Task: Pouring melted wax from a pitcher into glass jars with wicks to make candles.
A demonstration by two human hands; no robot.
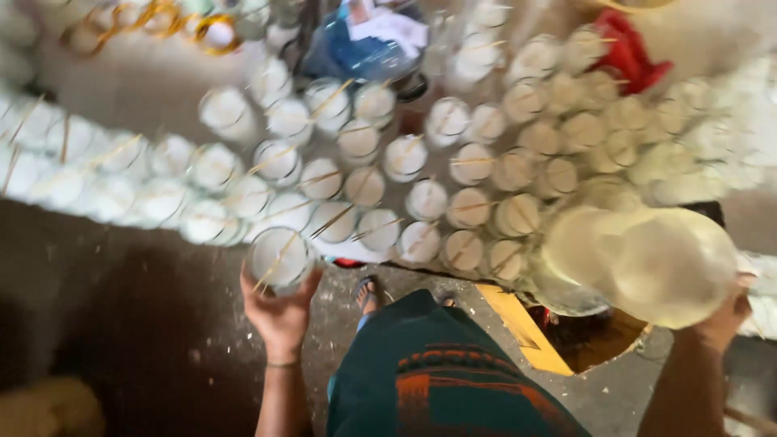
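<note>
Left hand [279, 311] cupped around a wax-filled glass [279, 257] with a wick stick, at the near edge of rows of filled glasses [405, 158], right hand [724, 316] gripping a tilted pale jug [647, 263], floor [137, 324] below.

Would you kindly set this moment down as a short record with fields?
left hand: left hand grips a clear glass with a stick from below
right hand: right hand tilts a pale yellowish jug over the glasses
surface: many rows of filled glasses, most with a thin stick laid across
below: dark speckled floor, a yellow board, a sandalled foot
image: blurred
</note>
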